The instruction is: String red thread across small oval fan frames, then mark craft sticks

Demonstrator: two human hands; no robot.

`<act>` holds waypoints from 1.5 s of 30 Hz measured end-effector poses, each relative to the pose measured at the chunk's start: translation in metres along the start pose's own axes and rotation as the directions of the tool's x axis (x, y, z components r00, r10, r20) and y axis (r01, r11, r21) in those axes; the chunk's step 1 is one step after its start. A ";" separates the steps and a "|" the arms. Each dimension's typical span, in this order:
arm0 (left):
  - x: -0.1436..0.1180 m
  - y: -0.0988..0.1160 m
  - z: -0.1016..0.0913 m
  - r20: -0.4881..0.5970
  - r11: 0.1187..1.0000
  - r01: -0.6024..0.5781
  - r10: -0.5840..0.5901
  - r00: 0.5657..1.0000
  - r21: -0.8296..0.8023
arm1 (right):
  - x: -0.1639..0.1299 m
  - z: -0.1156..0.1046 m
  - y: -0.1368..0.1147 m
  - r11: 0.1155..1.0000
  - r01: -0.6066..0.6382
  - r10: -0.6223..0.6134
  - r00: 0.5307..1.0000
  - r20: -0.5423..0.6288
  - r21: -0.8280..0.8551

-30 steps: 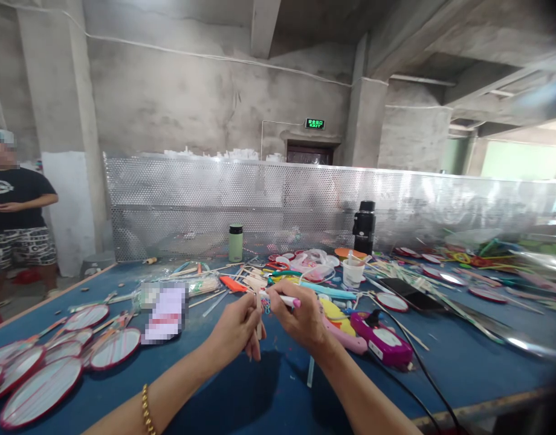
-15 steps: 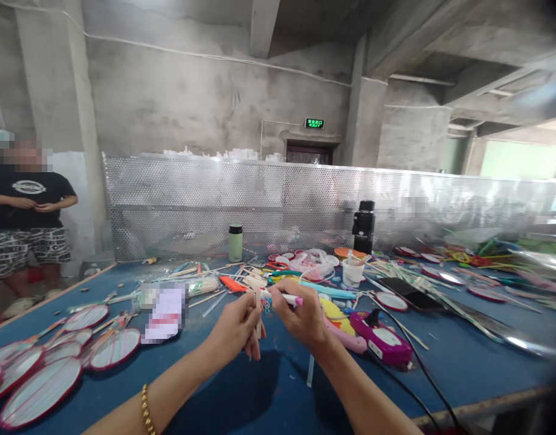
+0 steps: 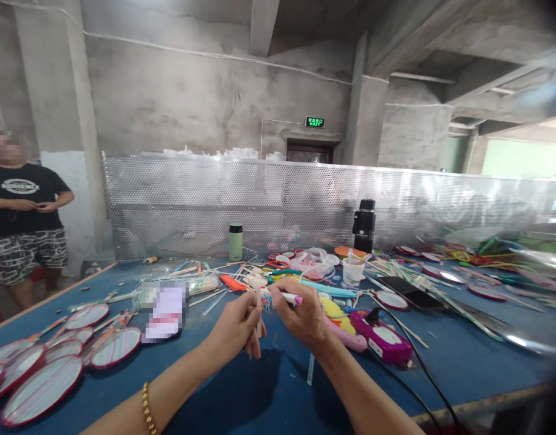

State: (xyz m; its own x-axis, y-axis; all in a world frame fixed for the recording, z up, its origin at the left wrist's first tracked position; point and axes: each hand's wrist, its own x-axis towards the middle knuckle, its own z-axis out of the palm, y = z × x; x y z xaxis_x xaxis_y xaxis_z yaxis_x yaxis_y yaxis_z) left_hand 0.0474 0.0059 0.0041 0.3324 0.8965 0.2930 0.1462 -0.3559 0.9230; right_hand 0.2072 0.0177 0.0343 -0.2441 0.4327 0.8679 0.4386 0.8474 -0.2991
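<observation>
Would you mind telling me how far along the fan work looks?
Done: red-rimmed round fans lie stacked at the left of the blue table. In hand: the left hand holds a thin wooden stick; the right hand holds a white pink-tipped pen. Left: loose sticks remain behind.

Behind the matt blue cloth-like table top (image 3: 260,393) runs a shiny perforated metal screen (image 3: 191,199); the wall (image 3: 169,90) behind that is rough bare concrete. On the table, red-rimmed glossy discs (image 3: 40,389), a glossy magenta plastic tool (image 3: 380,344), pale wooden sticks (image 3: 205,284).
</observation>
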 end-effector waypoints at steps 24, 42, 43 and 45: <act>0.000 -0.001 -0.001 0.003 1.000 0.004 -0.004 1.000 -0.010 | 0.000 0.002 0.003 1.000 0.007 -0.007 1.000 0.016 0.001; 0.000 -0.001 0.000 0.012 0.999 0.025 -0.025 1.000 -0.040 | -0.001 0.002 0.002 0.999 0.028 -0.028 0.999 0.016 0.020; 0.000 -0.001 0.000 0.015 0.999 0.027 -0.027 1.000 -0.037 | -0.001 0.002 0.002 0.999 0.031 -0.031 0.999 0.018 0.021; 0.000 -0.001 0.000 0.019 1.000 0.023 -0.022 1.000 -0.022 | -0.001 0.002 0.002 0.999 0.030 -0.030 0.999 0.030 0.019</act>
State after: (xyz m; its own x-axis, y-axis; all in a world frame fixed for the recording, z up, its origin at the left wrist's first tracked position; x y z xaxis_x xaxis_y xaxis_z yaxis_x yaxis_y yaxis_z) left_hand 0.0470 0.0058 0.0034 0.3471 0.8989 0.2675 0.1334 -0.3297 0.9346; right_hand 0.2066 0.0200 0.0317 -0.2829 0.4157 0.8644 0.4150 0.8655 -0.2804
